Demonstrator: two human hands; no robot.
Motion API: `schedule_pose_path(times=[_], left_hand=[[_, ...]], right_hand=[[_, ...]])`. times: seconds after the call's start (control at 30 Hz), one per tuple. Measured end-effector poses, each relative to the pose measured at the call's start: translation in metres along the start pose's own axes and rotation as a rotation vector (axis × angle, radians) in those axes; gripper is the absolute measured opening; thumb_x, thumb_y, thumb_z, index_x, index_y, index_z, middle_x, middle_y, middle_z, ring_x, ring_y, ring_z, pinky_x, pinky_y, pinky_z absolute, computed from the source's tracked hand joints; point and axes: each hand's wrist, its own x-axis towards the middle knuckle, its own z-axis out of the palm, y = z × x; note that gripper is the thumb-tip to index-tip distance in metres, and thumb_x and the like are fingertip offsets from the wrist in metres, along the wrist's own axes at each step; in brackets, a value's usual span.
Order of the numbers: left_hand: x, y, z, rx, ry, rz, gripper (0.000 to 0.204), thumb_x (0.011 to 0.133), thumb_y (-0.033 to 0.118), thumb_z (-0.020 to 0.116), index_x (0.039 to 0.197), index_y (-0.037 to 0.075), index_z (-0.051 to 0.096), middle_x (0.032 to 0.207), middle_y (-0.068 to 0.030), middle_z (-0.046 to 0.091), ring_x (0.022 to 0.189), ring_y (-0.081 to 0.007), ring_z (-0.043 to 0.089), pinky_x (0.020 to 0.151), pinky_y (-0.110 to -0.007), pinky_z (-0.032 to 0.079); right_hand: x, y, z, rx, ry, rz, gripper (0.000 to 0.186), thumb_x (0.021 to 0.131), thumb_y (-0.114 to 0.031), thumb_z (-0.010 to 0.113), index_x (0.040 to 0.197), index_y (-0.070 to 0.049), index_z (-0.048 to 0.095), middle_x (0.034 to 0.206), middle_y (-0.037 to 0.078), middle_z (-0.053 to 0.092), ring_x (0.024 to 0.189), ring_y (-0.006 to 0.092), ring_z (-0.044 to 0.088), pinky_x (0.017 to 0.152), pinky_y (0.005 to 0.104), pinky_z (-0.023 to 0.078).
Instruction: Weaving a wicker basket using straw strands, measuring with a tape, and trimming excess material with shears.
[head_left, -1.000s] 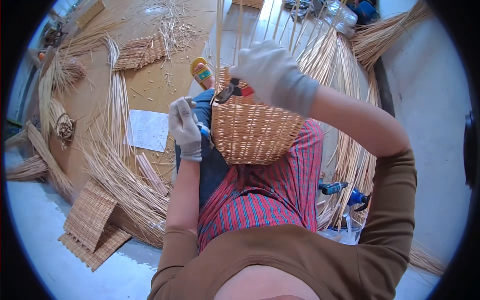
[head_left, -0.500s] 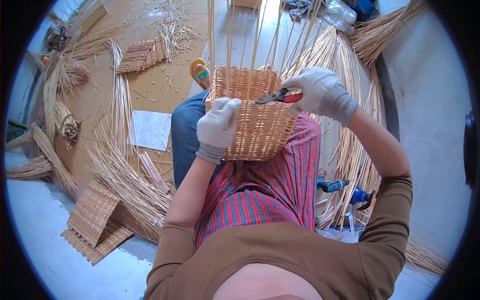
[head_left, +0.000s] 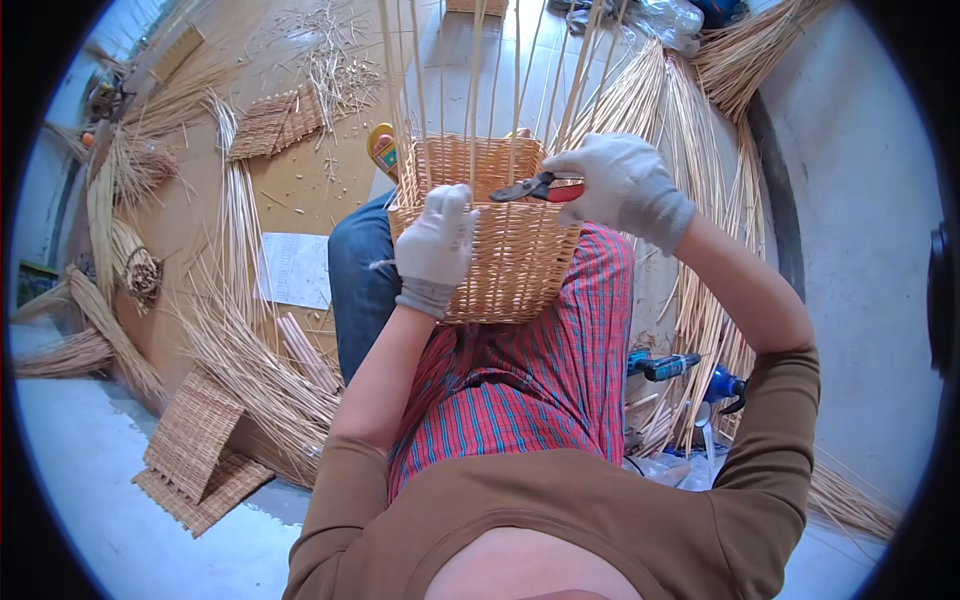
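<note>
Grey floor (head_left: 455,60), tan sheet (head_left: 275,183) over part; on sheet: reeds (head_left: 262,375), white paper (head_left: 295,268), woven panel (head_left: 277,122), scattered offcuts (head_left: 352,88); right side: more reeds (head_left: 690,160), teal-black tool (head_left: 668,366)

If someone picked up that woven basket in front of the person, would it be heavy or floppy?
The basket is probably light for its size, since small gaps show through its weave. It looks fairly stiff, keeping a boxy shape without sagging. The long, thin rods rising above it would likely sway or bend if it were moved.
</note>
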Motion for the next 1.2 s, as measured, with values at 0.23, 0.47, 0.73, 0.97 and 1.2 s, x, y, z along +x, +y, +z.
schedule_pose_path(times=[0.23,0.47,0.73,0.97,1.2], left_hand=[[-0.007,-0.013,0.007,-0.079,-0.05,-0.059,0.033,0.092,0.016,0.067,0.122,0.014,0.053,0.102,-0.0098,0.072,0.084,-0.0318,0.072,0.066,-0.04,0.057],[-0.006,-0.014,0.01,-0.122,-0.04,-0.014,0.036,0.092,0.018,0.067,0.124,0.014,0.051,0.104,-0.0113,0.069,0.08,-0.0337,0.07,0.063,-0.043,0.055],[0.007,-0.007,0.008,0.02,-0.143,0.101,0.018,0.094,0.028,0.065,0.108,0.017,0.062,0.092,-0.0075,0.064,0.071,-0.03,0.068,0.058,-0.043,0.053],[0.014,0.0,0.015,0.035,-0.143,0.052,0.018,0.094,0.031,0.063,0.087,0.014,0.062,0.086,-0.0078,0.059,0.068,-0.0289,0.066,0.057,-0.043,0.052],[0.012,0.002,0.017,0.04,-0.129,0.052,0.015,0.094,0.028,0.063,0.09,0.014,0.063,0.087,-0.0086,0.06,0.069,-0.0296,0.066,0.059,-0.043,0.053]], right_hand=[[0.045,-0.011,-0.001,0.022,-0.341,-0.005,0.057,0.067,-0.045,0.08,0.115,-0.014,0.073,0.097,0.011,0.074,0.093,0.0294,0.07,0.083,0.0387,0.055],[0.052,-0.017,-0.001,-0.128,-0.361,-0.04,0.057,0.068,-0.05,0.08,0.112,-0.015,0.074,0.096,0.011,0.074,0.092,0.029,0.07,0.081,0.0412,0.055],[0.033,-0.008,-0.029,-0.22,-0.361,-0.017,0.053,0.069,-0.039,0.086,0.117,-0.022,0.074,0.095,0.005,0.072,0.097,0.0234,0.069,0.082,0.0379,0.055],[0.024,-0.004,-0.024,-0.401,-0.212,-0.075,0.056,0.067,-0.04,0.087,0.119,-0.028,0.073,0.097,0.005,0.067,0.099,0.0222,0.066,0.086,0.0406,0.052],[0.031,-0.004,-0.003,-0.421,-0.228,-0.049,0.048,0.07,-0.037,0.085,0.115,-0.024,0.074,0.098,0.005,0.068,0.101,0.0238,0.067,0.085,0.0406,0.053]])
